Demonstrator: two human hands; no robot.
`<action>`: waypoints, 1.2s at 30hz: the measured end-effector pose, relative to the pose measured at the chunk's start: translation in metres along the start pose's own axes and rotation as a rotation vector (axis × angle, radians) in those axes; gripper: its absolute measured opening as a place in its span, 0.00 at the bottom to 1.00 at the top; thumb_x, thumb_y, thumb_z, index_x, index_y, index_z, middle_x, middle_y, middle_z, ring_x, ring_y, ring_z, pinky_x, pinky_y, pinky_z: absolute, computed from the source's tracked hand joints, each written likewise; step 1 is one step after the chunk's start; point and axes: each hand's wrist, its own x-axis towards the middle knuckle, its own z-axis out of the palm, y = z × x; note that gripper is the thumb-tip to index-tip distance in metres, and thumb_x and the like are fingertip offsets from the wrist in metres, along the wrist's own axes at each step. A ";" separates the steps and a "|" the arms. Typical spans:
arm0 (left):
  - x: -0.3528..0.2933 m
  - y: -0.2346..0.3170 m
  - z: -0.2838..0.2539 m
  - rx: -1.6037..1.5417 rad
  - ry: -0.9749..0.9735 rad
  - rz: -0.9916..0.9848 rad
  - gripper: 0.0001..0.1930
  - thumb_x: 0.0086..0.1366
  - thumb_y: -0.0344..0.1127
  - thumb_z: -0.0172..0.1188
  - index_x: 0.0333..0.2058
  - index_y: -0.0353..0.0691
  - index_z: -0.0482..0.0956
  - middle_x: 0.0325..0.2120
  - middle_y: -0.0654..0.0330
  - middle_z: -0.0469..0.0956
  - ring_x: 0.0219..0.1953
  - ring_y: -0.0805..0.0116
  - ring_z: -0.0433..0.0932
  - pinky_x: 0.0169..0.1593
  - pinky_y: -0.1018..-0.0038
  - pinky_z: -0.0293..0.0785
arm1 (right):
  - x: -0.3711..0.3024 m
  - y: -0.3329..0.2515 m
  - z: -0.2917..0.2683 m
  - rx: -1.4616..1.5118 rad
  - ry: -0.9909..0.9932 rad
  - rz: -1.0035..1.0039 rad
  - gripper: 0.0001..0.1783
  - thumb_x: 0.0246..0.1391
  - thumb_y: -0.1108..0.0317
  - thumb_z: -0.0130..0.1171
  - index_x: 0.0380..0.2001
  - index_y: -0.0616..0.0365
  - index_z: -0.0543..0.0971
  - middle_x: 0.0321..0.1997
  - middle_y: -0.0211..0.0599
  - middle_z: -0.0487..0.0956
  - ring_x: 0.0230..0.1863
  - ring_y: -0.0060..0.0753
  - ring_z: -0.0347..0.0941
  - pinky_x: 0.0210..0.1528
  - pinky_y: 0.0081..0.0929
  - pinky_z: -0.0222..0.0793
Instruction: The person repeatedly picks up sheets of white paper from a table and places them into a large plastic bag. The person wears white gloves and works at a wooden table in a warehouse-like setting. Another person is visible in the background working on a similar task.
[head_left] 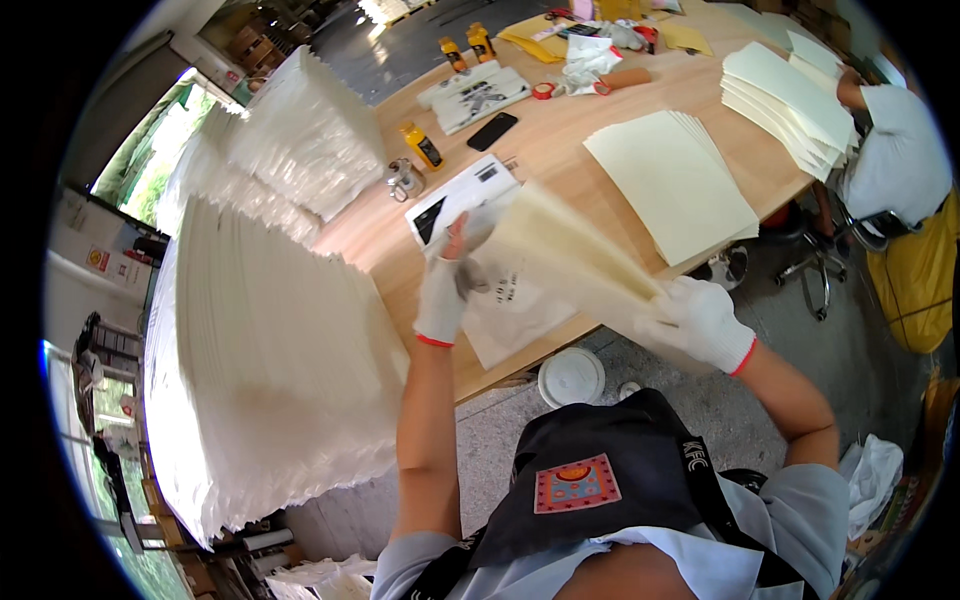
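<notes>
Cream sheets [570,260], blurred by motion, hang at a tilt over the near table edge. My right hand [700,322], in a white glove with a red cuff, is closed on their lower right end. My left hand [445,290], gloved the same way with a bare thumb pointing up, is at the left side of the sheets. A greyish blur lies by its fingers; whether it grips anything is unclear. Beneath the sheets lies a white printed bag [510,325], partly covered. A fanned stack of cream sheets [675,185] lies on the table to the right.
Tall stacks of white sheets [270,370] stand close on my left. The wooden table [560,150] bears a phone [492,131], a yellow bottle [422,147], a metal-lidded jar [404,180] and tape [543,90]. Another person [895,150] sits far right by more sheets [785,105]. A white bucket [571,377] is below.
</notes>
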 end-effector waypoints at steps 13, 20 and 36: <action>-0.128 -0.093 0.044 1.170 -0.106 0.676 0.20 0.50 0.30 0.60 0.46 0.42 0.75 0.28 0.58 0.77 0.30 0.57 0.77 0.32 0.67 0.73 | 0.046 0.018 0.097 1.044 -0.580 0.585 0.28 0.54 0.44 0.51 0.44 0.57 0.78 0.40 0.43 0.80 0.39 0.41 0.77 0.41 0.32 0.71; -0.072 -0.042 0.123 1.111 -0.202 0.479 0.23 0.48 0.23 0.53 0.45 0.43 0.77 0.32 0.52 0.79 0.33 0.56 0.78 0.34 0.69 0.74 | 0.064 -0.015 0.170 0.056 -0.122 0.086 0.25 0.53 0.52 0.54 0.48 0.58 0.75 0.52 0.39 0.74 0.53 0.40 0.69 0.54 0.37 0.63; -0.119 -0.152 0.022 1.407 0.346 0.630 0.10 0.46 0.22 0.55 0.30 0.42 0.73 0.27 0.55 0.73 0.30 0.55 0.73 0.37 0.65 0.71 | 0.003 0.020 0.173 -0.080 -0.364 0.581 0.15 0.56 0.56 0.47 0.39 0.54 0.72 0.28 0.45 0.78 0.31 0.49 0.75 0.31 0.44 0.69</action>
